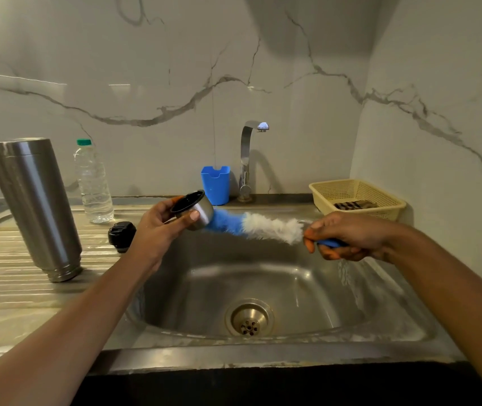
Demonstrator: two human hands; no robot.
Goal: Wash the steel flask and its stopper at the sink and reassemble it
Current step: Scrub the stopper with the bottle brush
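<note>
Nothing can be read anywhere in the frame: no word, brand, number or sign. The steel flask (33, 206) at the left shows only plain brushed metal, and the clear plastic bottle (93, 183) just right of it has no lettering that can be made out (its surface is too small and blurred to tell).
</note>
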